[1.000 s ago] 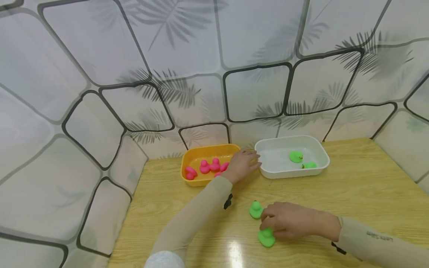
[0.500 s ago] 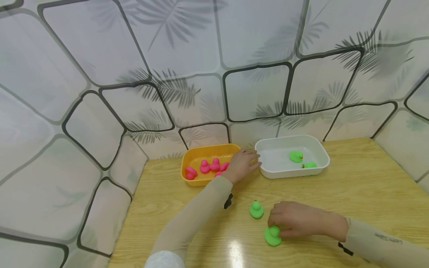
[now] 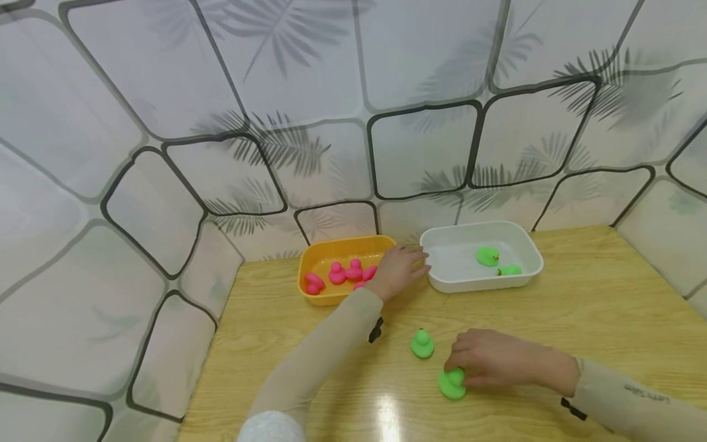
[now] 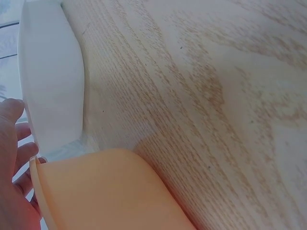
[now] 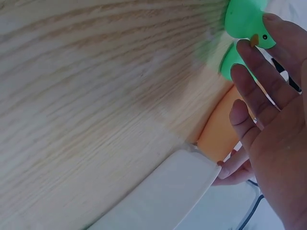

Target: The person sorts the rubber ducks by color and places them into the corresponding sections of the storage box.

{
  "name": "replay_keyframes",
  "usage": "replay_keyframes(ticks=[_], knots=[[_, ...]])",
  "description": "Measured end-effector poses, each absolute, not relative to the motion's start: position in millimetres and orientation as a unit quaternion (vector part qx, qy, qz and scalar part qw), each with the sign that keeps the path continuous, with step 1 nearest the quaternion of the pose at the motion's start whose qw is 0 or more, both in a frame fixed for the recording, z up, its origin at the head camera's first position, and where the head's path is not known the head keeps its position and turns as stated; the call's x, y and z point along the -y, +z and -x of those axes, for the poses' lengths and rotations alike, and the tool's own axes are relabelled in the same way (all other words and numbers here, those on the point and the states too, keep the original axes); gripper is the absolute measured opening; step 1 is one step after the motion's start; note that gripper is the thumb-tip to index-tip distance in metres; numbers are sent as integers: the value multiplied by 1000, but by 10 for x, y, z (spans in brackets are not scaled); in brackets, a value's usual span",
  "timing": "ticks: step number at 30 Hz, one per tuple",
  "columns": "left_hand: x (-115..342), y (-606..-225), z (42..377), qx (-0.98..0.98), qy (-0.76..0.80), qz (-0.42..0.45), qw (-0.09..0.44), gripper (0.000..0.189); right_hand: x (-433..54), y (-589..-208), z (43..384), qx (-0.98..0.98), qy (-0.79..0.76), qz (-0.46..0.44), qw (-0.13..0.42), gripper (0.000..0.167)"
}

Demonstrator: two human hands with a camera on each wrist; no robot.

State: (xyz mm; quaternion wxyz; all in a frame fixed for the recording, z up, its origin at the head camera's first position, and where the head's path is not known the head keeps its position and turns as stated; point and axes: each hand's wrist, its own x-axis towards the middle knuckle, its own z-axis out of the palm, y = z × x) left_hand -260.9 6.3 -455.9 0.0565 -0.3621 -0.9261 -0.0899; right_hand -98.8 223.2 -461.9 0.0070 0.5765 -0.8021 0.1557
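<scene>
My right hand [image 3: 491,359] pinches the head of a green toy duck [image 3: 450,387] at the table's front. In the right wrist view, thumb and index finger sit on either side of that duck's head, by its orange beak. Just behind it another green duck [image 3: 422,345] stands upright on the wood. My left hand [image 3: 396,271] lies over the right end of a yellow-orange tray [image 3: 327,301], its loosely bent fingers reaching to the left end of a white tray [image 3: 469,286]. Several pink ducks [image 3: 337,274] lie in the yellow-orange tray, some partly hidden by my left arm.
Two green ducks [image 3: 488,256] lie in the white tray. Both trays stand side by side at the back of the wood-grain table [image 3: 596,288], close to a patterned cloth wall [image 3: 326,159]. Another such wall rises along the left side.
My right hand has moved a little to the right, and the front green duck has shifted with it, away from the other loose duck. The left hand has stayed in place.
</scene>
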Motion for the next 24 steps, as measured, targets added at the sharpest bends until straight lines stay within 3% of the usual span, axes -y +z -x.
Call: replay_keyframes(ticks=[5, 24], knots=[[-69, -4545, 2609, 927, -91, 361, 54, 40, -2317, -4605, 1029, 813, 164, -559, -7, 24], [-66, -4529, 2596, 927, -93, 359, 47, 39, -2634, -4360, 1203, 846, 175, -504, 27, 25]])
